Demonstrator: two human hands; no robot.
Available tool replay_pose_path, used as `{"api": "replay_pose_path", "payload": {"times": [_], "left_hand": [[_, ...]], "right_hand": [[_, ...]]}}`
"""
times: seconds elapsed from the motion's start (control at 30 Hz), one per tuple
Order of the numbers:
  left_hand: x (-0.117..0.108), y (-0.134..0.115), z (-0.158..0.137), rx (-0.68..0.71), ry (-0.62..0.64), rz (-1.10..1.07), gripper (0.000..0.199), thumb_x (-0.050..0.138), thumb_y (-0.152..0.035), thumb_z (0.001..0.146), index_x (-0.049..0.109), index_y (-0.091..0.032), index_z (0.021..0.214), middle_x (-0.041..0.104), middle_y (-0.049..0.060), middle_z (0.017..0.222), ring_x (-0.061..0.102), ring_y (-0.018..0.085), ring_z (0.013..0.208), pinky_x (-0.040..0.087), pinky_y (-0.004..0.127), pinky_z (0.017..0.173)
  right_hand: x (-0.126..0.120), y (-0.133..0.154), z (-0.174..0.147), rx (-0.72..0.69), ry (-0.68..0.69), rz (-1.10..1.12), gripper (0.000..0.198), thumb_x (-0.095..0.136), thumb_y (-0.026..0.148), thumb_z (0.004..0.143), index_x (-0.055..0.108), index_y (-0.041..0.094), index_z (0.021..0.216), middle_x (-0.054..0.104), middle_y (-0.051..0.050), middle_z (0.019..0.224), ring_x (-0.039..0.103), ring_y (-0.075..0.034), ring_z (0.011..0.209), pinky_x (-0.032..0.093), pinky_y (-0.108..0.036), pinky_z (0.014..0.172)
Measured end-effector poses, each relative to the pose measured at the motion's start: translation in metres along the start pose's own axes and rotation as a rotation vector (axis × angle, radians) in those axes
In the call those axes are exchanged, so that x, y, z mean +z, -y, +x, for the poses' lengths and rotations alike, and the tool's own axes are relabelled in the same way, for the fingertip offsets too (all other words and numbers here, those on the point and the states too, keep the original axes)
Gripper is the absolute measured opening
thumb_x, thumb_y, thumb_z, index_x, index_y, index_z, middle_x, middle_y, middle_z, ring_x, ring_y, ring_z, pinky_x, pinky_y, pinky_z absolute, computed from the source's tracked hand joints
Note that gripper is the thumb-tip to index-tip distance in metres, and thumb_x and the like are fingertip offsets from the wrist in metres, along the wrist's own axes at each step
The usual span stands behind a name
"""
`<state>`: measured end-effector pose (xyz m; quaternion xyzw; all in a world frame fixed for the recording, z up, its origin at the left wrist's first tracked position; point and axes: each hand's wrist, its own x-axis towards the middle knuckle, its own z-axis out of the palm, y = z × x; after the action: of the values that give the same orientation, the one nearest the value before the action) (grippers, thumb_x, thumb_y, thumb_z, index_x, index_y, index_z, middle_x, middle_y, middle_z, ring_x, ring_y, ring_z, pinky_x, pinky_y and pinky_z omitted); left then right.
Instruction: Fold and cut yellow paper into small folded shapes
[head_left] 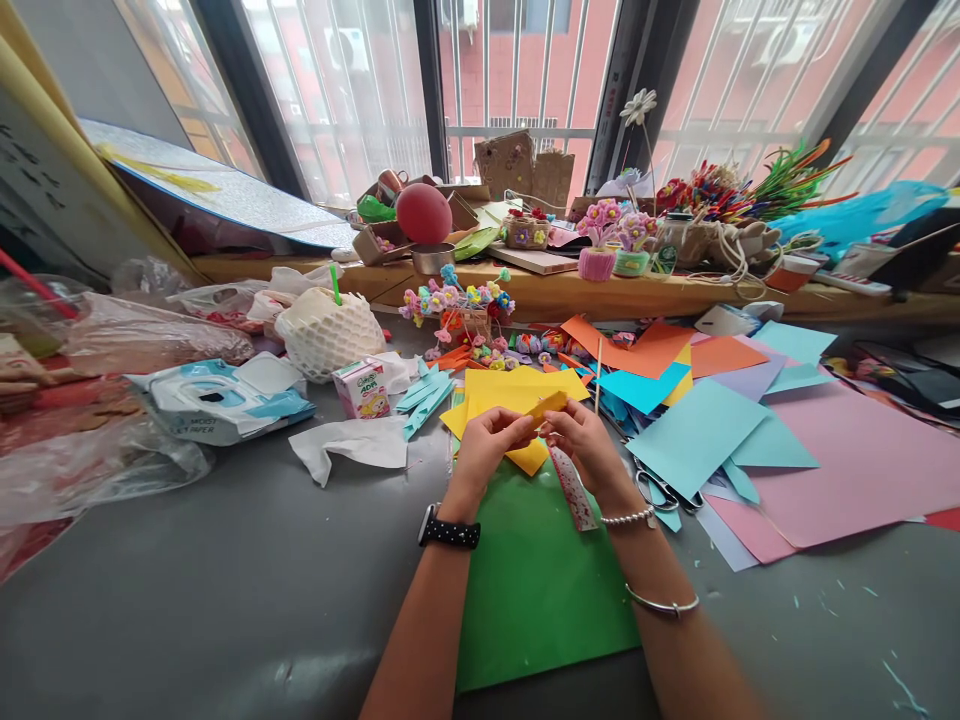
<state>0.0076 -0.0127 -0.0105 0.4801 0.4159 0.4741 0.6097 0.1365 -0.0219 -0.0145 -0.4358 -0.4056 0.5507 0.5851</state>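
Note:
Both my hands hold a small folded strip of yellow paper [547, 407] in front of me. My left hand [491, 443], with a dotted black watch strap at the wrist, pinches its left end. My right hand [589, 445], wearing two bracelets, has its fingers closed at the strip's right end. Below lies a green sheet [551, 590], with a red-and-white patterned ruler-like strip [573, 488] partly under my right hand. Yellow sheets [487, 390] lie just beyond my hands. Scissors [656, 490] rest to the right, partly covered by light blue paper [697, 437].
Pink [862, 460] and orange sheets [652, 350] spread to the right. On the left are a wet-wipe pack [225, 400], a tissue [352, 450], a small box [362, 388] and a netted coconut [330, 335]. Craft flowers [457, 300] stand at the back, below a cluttered ledge [547, 290].

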Motion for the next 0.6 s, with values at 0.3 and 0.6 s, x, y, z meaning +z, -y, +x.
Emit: {"api": "replay_pose_path", "payload": {"times": [0.3, 0.6], "left_hand": [[-0.0003, 0.0028, 0.0010, 0.042, 0.020, 0.124, 0.028, 0.067, -0.037, 0.056, 0.056, -0.012, 0.064, 0.060, 0.001, 0.065, 0.058, 0.012, 0.063, 0.046, 0.024, 0.062], [-0.0016, 0.0100, 0.0039, 0.130, 0.024, 0.218, 0.026, 0.063, -0.038, 0.059, 0.054, -0.014, 0.065, 0.063, 0.004, 0.068, 0.061, 0.017, 0.068, 0.046, 0.028, 0.063]], "right_hand": [[0.0032, -0.0014, 0.0016, -0.109, -0.015, -0.141, 0.025, 0.059, 0.031, 0.062, 0.053, 0.016, 0.082, 0.055, 0.001, 0.069, 0.049, -0.009, 0.054, 0.037, -0.021, 0.048], [0.0052, -0.0038, 0.0037, -0.096, -0.096, -0.226, 0.033, 0.050, 0.020, 0.059, 0.049, 0.017, 0.092, 0.055, 0.003, 0.064, 0.051, -0.010, 0.051, 0.037, -0.021, 0.044]]}}
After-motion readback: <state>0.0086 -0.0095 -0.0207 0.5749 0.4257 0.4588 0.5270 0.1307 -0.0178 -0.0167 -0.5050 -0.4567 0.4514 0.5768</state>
